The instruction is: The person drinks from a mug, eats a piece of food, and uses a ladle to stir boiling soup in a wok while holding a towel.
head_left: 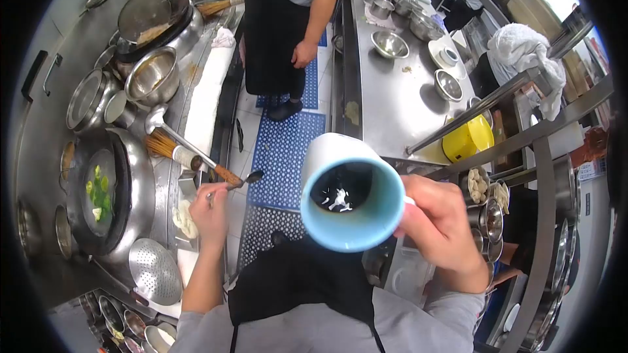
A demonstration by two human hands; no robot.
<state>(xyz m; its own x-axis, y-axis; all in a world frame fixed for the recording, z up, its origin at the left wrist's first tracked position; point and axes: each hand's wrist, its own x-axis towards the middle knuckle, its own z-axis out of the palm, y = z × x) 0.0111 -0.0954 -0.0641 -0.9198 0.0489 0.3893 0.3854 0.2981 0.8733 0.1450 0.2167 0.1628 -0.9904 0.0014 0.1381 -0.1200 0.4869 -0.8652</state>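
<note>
My right hand (pixel 441 219) is closed around the handle of a mug (pixel 353 225), white outside and light blue inside, raised close to the camera. Its mouth tips toward me and shows dark liquid with white reflections. In my left hand (pixel 209 212) a small metal spoon (pixel 254 176) is pinched, its bowl pointing right. Just beyond that hand lies a ladle (pixel 186 140) with a wooden handle end, beside a bamboo brush (pixel 169 149). To the left, a wok (pixel 98 222) holds liquid and green vegetable pieces.
A perforated skimmer (pixel 156 271) lies by the wok. Several pots and a metal bowl (pixel 152 77) crowd the stove. Ahead, a person in a black apron (pixel 275 33) stands on blue mats (pixel 288 157). The steel counter (pixel 386 104) at right carries bowls and a yellow container (pixel 468 138).
</note>
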